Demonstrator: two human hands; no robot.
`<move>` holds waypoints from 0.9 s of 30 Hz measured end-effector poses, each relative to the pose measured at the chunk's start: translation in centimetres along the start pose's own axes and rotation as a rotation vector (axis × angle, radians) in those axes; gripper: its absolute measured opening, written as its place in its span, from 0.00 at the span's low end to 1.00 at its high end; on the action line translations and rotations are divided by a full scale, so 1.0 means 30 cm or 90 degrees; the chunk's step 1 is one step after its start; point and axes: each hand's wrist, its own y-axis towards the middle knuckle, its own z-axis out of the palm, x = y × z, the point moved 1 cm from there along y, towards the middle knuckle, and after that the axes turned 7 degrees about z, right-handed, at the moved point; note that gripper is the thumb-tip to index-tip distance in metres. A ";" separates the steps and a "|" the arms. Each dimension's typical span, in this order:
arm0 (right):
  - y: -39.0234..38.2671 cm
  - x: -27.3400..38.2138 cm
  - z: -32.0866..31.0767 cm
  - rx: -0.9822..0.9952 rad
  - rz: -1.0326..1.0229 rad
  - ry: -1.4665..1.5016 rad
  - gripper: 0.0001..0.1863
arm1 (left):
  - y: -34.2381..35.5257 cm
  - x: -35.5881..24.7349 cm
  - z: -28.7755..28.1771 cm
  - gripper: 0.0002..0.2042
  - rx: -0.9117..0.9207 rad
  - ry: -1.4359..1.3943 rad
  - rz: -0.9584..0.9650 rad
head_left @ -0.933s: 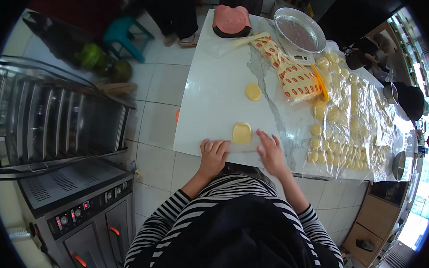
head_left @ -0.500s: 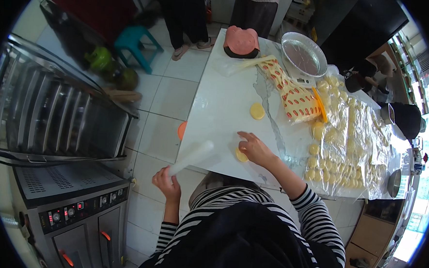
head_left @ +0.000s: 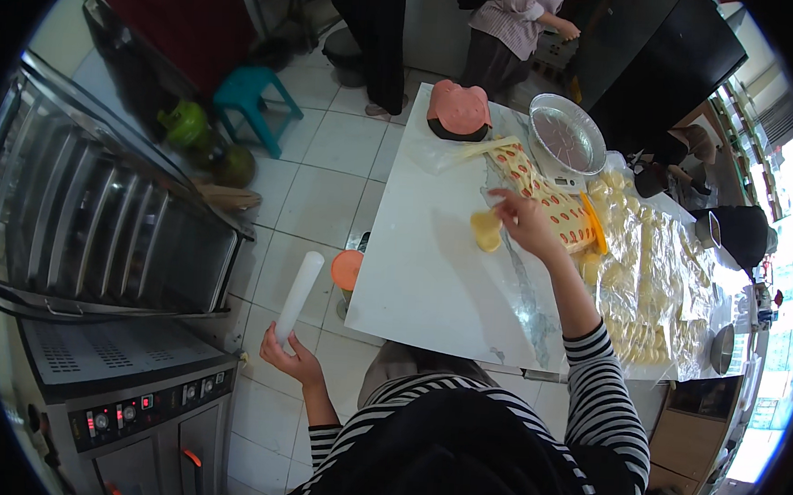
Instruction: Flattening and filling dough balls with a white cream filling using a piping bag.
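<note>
A person's two hands at a white table (head_left: 412, 289), seen from above. The dough (head_left: 488, 242), a pale yellow piece, is over the middle of the table, just left of the right hand (head_left: 507, 216) and directly by its fingertips. Its outline is longest from the table's far side toward its near side; whether this is one piece or two overlapping is unclear. The right hand is much the nearer of the two. Its forearm reaches in from the near edge of the table and slants toward the far left, palm down, the forefinger extended. Blur hides whether the fingertips pinch the dough or stand apart from it.

The left hand (head_left: 285, 354) is beyond the table's left edge, its fingers closed around the lower end of a white rolling pin (head_left: 301, 294). The pin's long axis points toward the far side of the table, leaning slightly right, and nothing touches its free end. An orange lid (head_left: 347, 268) lies between the pin and the table's left edge. Toward the table's right end, a patterned bag (head_left: 562, 211) and dough balls (head_left: 650, 292) under clear plastic occupy the surface.
</note>
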 end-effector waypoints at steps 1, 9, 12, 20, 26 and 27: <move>0.021 -0.043 0.005 -0.094 -0.017 -0.009 0.18 | 0.005 0.002 0.015 0.14 0.001 -0.017 0.004; -0.014 -0.233 0.218 0.061 0.051 -0.332 0.36 | 0.059 0.051 0.078 0.14 0.047 -0.059 0.051; -0.004 -0.202 0.213 -0.139 0.113 -0.196 0.37 | 0.081 0.029 0.101 0.14 0.054 -0.077 0.055; -0.094 -0.203 0.104 -0.294 0.074 -0.085 0.37 | 0.080 -0.157 0.236 0.16 0.039 -0.162 0.090; -0.701 -0.485 -0.358 -0.725 0.199 0.115 0.28 | -0.022 -0.407 0.318 0.19 0.069 -0.316 -0.017; -0.851 -0.624 -0.433 -0.835 0.144 0.350 0.22 | -0.044 -0.479 0.330 0.19 0.090 -0.330 -0.006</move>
